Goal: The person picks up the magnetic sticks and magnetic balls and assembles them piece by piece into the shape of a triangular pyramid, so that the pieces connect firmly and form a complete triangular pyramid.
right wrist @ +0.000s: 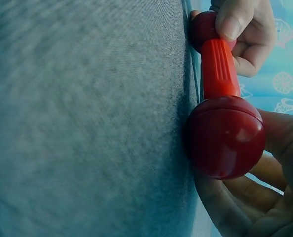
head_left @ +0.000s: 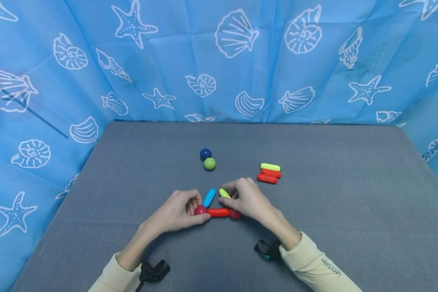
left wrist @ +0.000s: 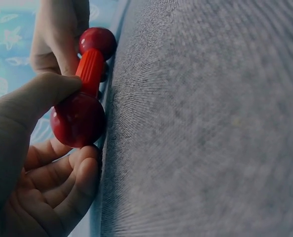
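A red rod (head_left: 219, 212) joins two dark red balls on the grey table. My left hand (head_left: 177, 209) holds the left ball (head_left: 200, 210) between thumb and fingers; the left wrist view shows the thumb over that ball (left wrist: 78, 121) near its joint. From the same ball a light blue rod (head_left: 209, 198) slants away toward the back. My right hand (head_left: 249, 198) pinches a yellow-green rod (head_left: 224, 192) at the right ball (head_left: 235, 214). Fingers hide where that rod meets the ball. In the right wrist view, fingers curve beneath the right ball (right wrist: 225, 140).
Behind the hands, a dark blue ball (head_left: 205, 154) and a green ball (head_left: 209, 164) sit together. To the right lie a loose yellow-green rod (head_left: 270, 166) and two red rods (head_left: 267, 179), side by side. A blue shell-patterned curtain (head_left: 204, 61) borders the table.
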A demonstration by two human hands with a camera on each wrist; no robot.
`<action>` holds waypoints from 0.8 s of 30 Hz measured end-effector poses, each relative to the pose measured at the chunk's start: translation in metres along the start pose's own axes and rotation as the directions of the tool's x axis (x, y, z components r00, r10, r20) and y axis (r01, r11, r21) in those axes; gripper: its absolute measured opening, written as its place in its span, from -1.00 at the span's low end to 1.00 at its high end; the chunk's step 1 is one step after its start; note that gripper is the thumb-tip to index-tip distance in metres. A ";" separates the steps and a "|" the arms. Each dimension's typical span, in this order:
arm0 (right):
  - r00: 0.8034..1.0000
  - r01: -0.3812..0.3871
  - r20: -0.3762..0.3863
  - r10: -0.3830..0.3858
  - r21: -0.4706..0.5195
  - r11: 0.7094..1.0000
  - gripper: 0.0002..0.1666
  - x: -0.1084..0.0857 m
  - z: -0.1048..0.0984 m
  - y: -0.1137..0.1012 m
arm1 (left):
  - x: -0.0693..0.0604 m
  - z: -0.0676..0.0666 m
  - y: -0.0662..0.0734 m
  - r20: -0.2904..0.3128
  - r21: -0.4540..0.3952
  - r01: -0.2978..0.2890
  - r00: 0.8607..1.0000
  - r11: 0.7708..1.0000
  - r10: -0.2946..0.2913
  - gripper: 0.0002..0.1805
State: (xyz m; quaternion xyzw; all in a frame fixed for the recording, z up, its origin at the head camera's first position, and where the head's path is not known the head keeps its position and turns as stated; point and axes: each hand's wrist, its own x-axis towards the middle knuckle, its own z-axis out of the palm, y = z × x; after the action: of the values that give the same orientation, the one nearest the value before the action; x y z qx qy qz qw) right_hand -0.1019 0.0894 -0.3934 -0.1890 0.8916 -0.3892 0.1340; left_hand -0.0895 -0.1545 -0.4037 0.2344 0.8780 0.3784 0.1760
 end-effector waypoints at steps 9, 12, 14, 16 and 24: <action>0.998 0.018 -0.063 -0.018 0.006 1.000 -0.44 0.006 -0.004 0.000 | -0.004 -0.004 -0.005 0.009 -0.001 -0.008 1.000 1.000 0.008 -0.71; 0.995 0.034 -0.092 -0.033 0.008 0.999 -0.44 0.012 -0.008 -0.002 | -0.005 -0.006 -0.006 0.012 0.000 -0.007 1.000 1.000 0.007 -0.71; 0.993 0.056 -0.105 -0.055 0.008 0.998 -0.45 0.017 -0.011 -0.002 | -0.006 -0.007 -0.007 0.016 -0.001 -0.010 1.000 1.000 0.010 -0.70; 0.990 0.079 -0.118 -0.079 -0.003 0.997 -0.45 0.023 -0.013 -0.003 | -0.007 -0.008 -0.008 0.019 -0.002 -0.012 1.000 1.000 0.012 -0.70; 0.985 0.137 -0.088 -0.146 -0.104 0.985 -0.40 0.050 -0.016 -0.004 | -0.011 -0.010 -0.014 0.038 -0.023 -0.016 0.999 1.000 0.016 -0.69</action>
State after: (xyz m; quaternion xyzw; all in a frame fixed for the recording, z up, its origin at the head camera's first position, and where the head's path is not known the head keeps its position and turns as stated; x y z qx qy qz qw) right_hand -0.1516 0.0753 -0.3842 -0.2394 0.8991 -0.3624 0.0542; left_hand -0.0894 -0.1746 -0.4058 0.2467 0.8682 0.3850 0.1925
